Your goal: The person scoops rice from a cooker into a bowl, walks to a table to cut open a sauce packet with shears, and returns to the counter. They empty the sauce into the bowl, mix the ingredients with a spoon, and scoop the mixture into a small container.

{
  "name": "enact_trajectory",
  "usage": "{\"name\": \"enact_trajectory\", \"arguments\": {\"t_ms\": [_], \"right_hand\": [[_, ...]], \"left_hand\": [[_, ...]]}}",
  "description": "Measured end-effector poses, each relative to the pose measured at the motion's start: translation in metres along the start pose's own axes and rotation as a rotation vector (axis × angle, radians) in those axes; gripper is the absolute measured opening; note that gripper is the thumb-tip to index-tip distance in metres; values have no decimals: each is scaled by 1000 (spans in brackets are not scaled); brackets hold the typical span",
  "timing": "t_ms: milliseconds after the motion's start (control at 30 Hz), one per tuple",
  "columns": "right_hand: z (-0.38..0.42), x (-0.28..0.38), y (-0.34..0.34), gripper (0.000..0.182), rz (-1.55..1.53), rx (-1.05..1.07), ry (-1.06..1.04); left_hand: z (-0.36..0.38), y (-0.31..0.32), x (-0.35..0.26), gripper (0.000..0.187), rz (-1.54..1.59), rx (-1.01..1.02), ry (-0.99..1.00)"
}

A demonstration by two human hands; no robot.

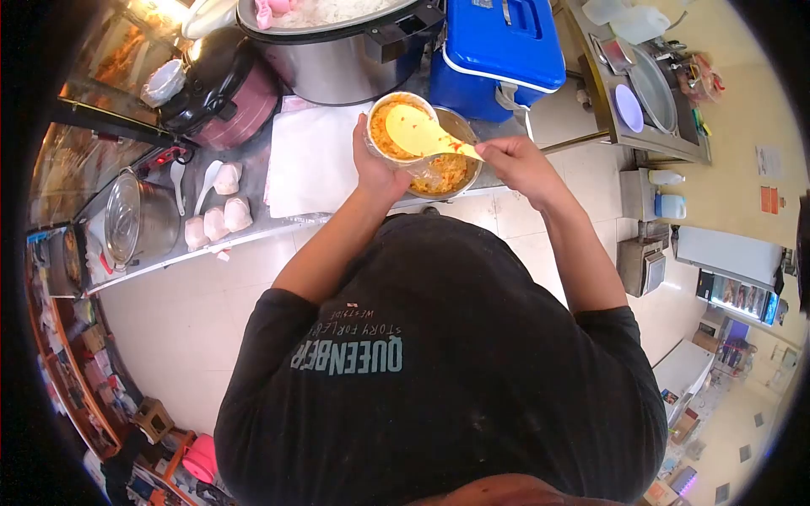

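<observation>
My left hand point(380, 173) is wrapped round a small white bowl point(369, 128) filled with orange-yellow food that looks like rice. In my right hand point(519, 167), the fingers pinch the handle end of a yellow serving spoon point(415, 131). Its broad head lies over the food in the small bowl, with reddish bits stuck to the handle side. Beneath both sits a metal mixing bowl point(475, 173) holding more of the same orange food point(445, 173), partly hidden by the small bowl and the spoon.
A large cooker of white rice point(329, 67) and a blue cooler point(502, 46) stand behind the bowls. White paper sheets point(308, 160) lie left. Further left are wrapped bundles point(215, 221), two white spoons point(207, 185), a lidded pot point(152, 221) and a pink-black cooker point(236, 101).
</observation>
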State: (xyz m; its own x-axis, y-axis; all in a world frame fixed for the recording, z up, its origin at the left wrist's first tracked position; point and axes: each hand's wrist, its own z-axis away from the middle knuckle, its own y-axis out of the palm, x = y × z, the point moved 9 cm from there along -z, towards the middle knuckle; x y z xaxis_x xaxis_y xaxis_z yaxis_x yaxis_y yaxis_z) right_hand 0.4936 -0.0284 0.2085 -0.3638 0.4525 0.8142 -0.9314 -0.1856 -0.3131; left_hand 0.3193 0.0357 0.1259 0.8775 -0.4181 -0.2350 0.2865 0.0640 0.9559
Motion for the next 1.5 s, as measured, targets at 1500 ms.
{"name": "enact_trajectory", "arguments": {"t_ms": [1500], "right_hand": [[39,-144,15,30,-412,-400,191]], "left_hand": [[-58,-157,-175,73,-2357,121,-67]]}}
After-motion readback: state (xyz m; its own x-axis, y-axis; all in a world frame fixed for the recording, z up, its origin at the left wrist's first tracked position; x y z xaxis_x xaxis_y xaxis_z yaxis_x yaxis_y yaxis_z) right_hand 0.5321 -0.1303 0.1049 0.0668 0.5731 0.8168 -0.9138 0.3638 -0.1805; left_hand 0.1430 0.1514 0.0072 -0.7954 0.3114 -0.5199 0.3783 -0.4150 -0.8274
